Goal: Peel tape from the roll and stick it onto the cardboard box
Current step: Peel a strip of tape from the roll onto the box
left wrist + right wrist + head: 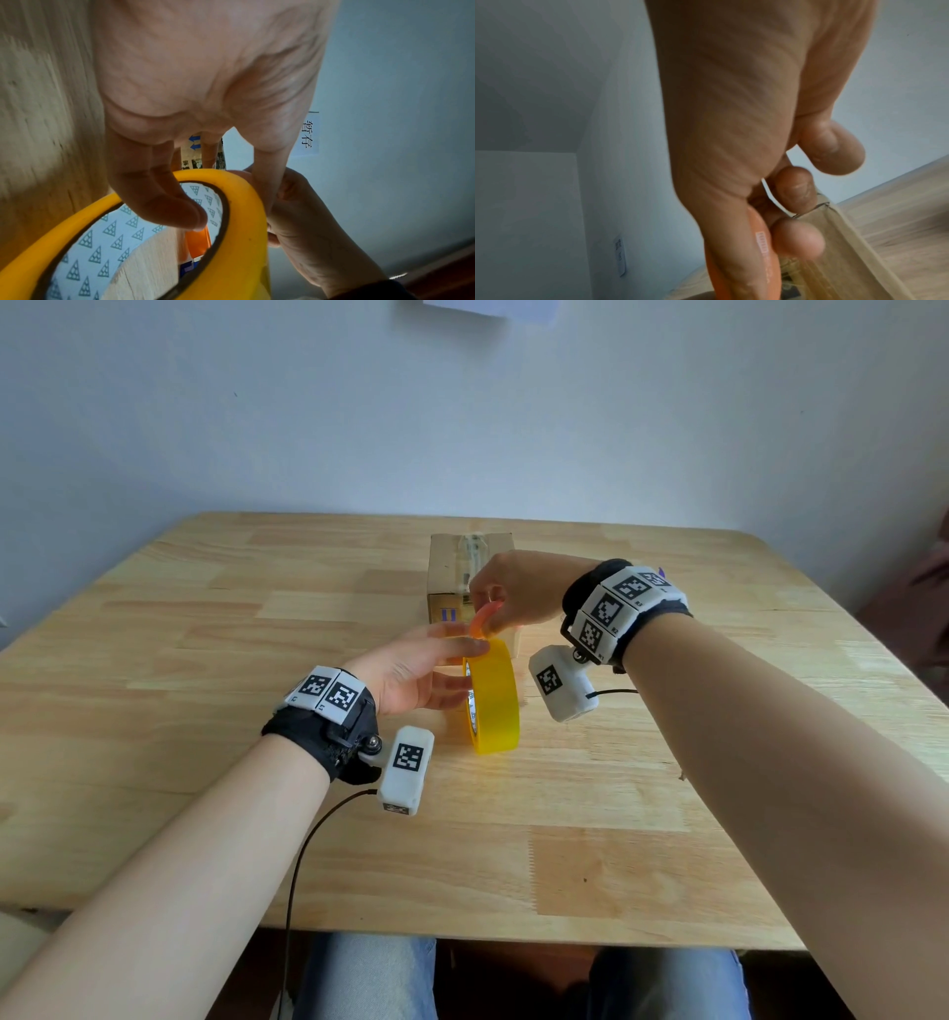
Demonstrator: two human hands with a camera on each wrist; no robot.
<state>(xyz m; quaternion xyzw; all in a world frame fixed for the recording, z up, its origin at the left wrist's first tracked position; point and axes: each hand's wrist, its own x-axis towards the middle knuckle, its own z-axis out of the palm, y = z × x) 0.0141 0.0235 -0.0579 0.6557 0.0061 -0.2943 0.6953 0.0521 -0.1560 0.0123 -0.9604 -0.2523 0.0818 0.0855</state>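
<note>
A yellow tape roll (494,706) stands on edge on the wooden table (667,793). My left hand (462,666) grips it, thumb on the top of the rim and fingers (164,205) inside the patterned core. Just above the roll, my right hand (487,622) pinches an orange tape end (482,614) between thumb and fingers; the same orange tape end (763,251) lies along the thumb in the right wrist view. The cardboard box (449,580), with clear tape on its top, stands right behind the roll, partly hidden by both hands.
The table's front edge (462,934) is close to my lap, with jeans showing under it. A cable (303,860) hangs from the left wrist camera. The wall rises behind the box, with a paper label (307,135) on it.
</note>
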